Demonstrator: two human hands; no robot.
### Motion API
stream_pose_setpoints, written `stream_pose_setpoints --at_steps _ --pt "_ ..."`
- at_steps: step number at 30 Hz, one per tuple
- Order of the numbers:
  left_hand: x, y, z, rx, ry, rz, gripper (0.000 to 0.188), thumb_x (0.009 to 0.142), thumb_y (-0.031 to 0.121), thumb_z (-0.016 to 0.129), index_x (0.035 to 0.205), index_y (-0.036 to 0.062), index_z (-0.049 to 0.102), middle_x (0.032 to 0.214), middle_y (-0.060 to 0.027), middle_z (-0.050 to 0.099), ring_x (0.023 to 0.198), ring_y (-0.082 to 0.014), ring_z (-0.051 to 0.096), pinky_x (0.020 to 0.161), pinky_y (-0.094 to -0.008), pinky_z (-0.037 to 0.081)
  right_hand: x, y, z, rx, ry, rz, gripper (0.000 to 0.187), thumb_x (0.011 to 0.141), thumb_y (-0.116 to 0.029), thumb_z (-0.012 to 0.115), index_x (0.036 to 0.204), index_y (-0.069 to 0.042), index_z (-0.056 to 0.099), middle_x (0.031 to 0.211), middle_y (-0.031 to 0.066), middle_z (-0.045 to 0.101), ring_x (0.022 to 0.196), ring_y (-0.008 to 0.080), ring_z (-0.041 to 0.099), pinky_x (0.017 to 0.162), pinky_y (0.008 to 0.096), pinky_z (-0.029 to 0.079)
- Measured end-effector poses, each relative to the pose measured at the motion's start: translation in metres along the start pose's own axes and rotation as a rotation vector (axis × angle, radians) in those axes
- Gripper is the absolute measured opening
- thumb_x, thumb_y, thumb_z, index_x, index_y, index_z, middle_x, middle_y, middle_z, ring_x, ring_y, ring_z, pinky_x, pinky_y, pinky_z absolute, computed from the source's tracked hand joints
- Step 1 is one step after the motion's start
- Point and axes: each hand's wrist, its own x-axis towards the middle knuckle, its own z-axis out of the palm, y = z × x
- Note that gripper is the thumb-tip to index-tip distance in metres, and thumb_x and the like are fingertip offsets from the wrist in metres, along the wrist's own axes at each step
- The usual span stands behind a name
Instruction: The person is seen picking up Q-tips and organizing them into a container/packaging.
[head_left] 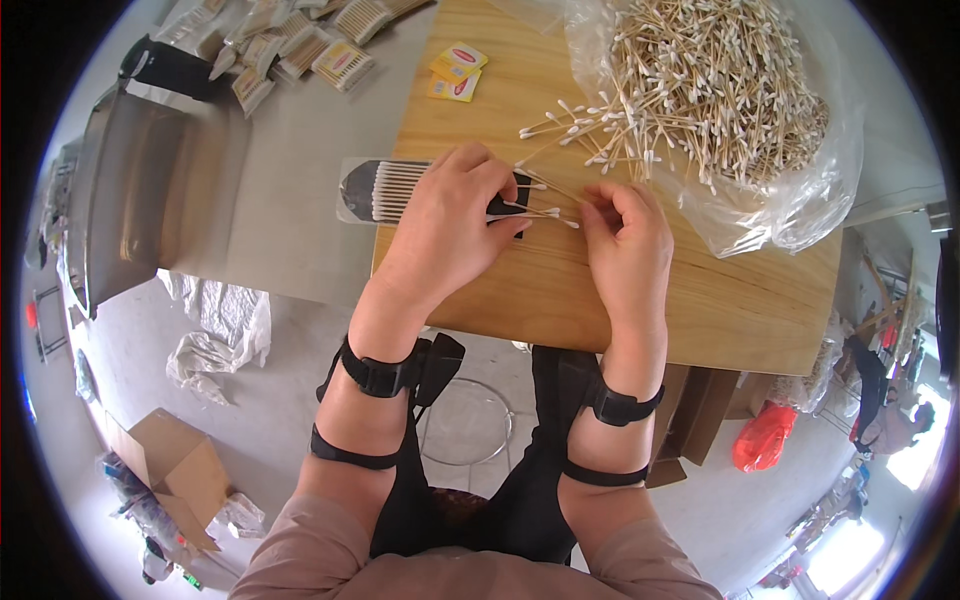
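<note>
My left hand (445,215) is closed over a transparent pouch (355,190), its thumb and forefinger around a few loose cotton swabs (548,212) whose white tips stick out to the right. Inside the pouch, a row of cotton swabs (398,190) lies side by side; a black flat piece (518,188) shows partly beneath my left fingers. Just to the right, my right hand (632,240) has thumb and fingers pinched together. The thin stick of a swab (555,183) runs up to its fingertips, which hide its end.
A large plastic bag (740,225) spills a heap of cotton swabs (710,90) at the table's far right. Two yellow-and-white cards (458,72) lie on the wooden table (740,310). Filled swab packs (343,65) rest on the grey surface (310,150), near a metal-sided machine (150,180).
</note>
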Motion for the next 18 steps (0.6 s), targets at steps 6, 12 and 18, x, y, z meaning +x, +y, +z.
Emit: stream_pose_setpoints --at_steps 6,12,18 --pt "-0.003 -0.005 0.003 0.036 -0.004 0.048 0.019 0.067 0.002 0.077 0.078 0.001 0.062 0.089 -0.0098 0.057 0.085 -0.0309 0.057 0.071 -0.0389 0.047 0.0 -0.003 -0.009 -0.034 -0.096 -0.078 0.018 0.07 -0.001 0.075 0.085 -0.004 0.065 0.084 0.0076 0.06 0.079 0.0286 0.059 0.069 0.0385 0.048" --pt "-0.005 -0.004 0.004 0.006 -0.012 0.054 0.015 0.07 0.001 0.075 0.079 0.0007 0.063 0.09 -0.0091 0.059 0.086 -0.0298 0.057 0.074 -0.0378 0.047 0.0 -0.005 -0.011 -0.175 -0.155 -0.166 0.014 0.071 -0.001 0.074 0.081 -0.005 0.065 0.081 0.0061 0.059 0.079 0.0283 0.058 0.069 0.0387 0.047" --pt "-0.005 -0.006 0.005 -0.023 0.068 0.088 0.016 0.072 0.0 0.074 0.083 0.0008 0.062 0.092 -0.0091 0.061 0.085 -0.0302 0.058 0.073 -0.0372 0.048 0.002 -0.006 -0.013 0.079 -0.066 0.066 0.01 0.076 -0.003 0.073 0.082 -0.004 0.065 0.079 0.0085 0.061 0.076 0.0282 0.06 0.067 0.0388 0.047"
